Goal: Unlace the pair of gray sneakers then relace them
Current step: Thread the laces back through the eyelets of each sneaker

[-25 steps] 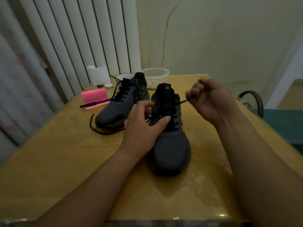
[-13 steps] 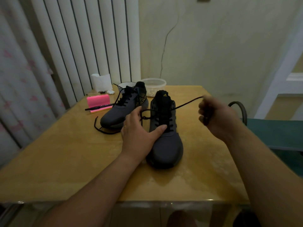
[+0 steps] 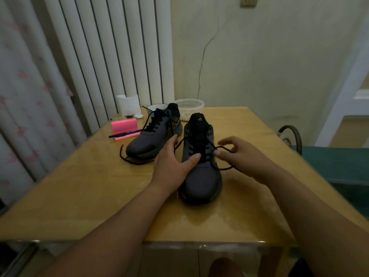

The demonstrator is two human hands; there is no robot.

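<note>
Far left of the frame is a flowery curtain (image 3: 30,96) and white vertical blinds (image 3: 111,56). On the yellowish table (image 3: 79,186), upper left, there's a pink sticky pad (image 3: 123,125) with a black pen (image 3: 123,134) lying across its front, plus some white tissue (image 3: 127,103) behind it. Next over is the far sneaker (image 3: 147,139), gray, still laced, with its loose lace end (image 3: 129,159) trailing onto the table. A bowl (image 3: 157,107) and a clear plastic tub (image 3: 189,104) sit behind the shoes.

Dead centre is the near sneaker (image 3: 199,174), toe pointing at the camera. The left hand (image 3: 171,162) clasps its left side, thumb laid across the top below the eyelets. Right of the shoe, the right hand (image 3: 239,156) pinches the black lace (image 3: 226,149) between thumb and forefinger, the other fingers spread loose, and the slack loops round under the hand. A chair back (image 3: 291,136) pokes up at the right edge.
</note>
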